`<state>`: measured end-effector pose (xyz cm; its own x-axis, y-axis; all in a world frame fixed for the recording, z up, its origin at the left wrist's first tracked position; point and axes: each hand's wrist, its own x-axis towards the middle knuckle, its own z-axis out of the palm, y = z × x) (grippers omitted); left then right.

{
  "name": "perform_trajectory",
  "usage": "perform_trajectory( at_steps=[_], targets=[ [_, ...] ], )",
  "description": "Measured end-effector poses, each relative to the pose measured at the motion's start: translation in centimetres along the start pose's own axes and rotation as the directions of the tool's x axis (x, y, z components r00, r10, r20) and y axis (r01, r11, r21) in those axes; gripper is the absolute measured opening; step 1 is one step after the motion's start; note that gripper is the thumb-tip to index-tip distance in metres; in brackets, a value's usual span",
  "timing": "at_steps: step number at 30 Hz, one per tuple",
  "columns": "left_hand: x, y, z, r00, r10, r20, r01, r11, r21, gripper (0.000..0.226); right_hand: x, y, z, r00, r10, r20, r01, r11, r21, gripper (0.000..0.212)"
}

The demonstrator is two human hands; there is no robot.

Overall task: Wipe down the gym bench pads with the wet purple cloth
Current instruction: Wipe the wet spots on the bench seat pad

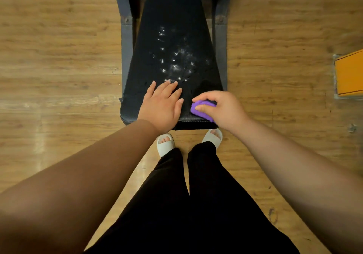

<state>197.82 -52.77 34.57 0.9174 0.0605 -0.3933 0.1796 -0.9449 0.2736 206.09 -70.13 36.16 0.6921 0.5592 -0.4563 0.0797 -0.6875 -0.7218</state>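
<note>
Head camera: a person's right hand [222,108] holds the purple cloth [200,111] at the near right corner of the gym bench pad [172,18], its grip clamped round the bunched wad. The left hand [163,104] lies flat on the pad's near end, grip apart, fingertips just short of the white chalky flecks [176,61] at the pad's middle. The wipe would likely go best in firm, overlapping strokes from the near edge through those flecks, with the cloth pressed flat to the surface.
</note>
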Motion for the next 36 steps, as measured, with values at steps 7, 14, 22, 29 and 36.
perform_trajectory(
  at_steps=[7,14,22,29,36],
  targets=[
    [0.4,2.9,0.4,1.000,-0.021,0.002,0.022,0.996,-0.092,0.050,2.7,1.3,-1.5,0.996,-0.021,-0.081,0.019,1.000,-0.015,0.020],
    [0.6,3.3,0.7,0.999,-0.049,0.005,0.049,0.998,-0.050,0.049,-0.2,1.6,-1.7,0.987,-0.137,0.084,0.136,0.991,0.011,0.022],
    [0.8,3.4,0.7,0.997,-0.076,0.021,0.077,0.997,-0.023,0.050,2.7,2.4,-2.2,0.994,-0.103,0.027,0.103,0.995,-0.001,0.019],
    [1.0,3.5,0.9,0.996,-0.086,0.032,0.087,0.996,-0.007,0.050,3.9,3.0,-2.9,0.984,-0.147,0.098,0.150,0.989,-0.017,0.020],
    [1.0,3.6,0.8,0.995,-0.092,0.041,0.091,0.996,0.007,0.057,1.6,3.1,-3.1,0.969,-0.186,0.160,0.187,0.982,0.012,0.019]
  ],
)
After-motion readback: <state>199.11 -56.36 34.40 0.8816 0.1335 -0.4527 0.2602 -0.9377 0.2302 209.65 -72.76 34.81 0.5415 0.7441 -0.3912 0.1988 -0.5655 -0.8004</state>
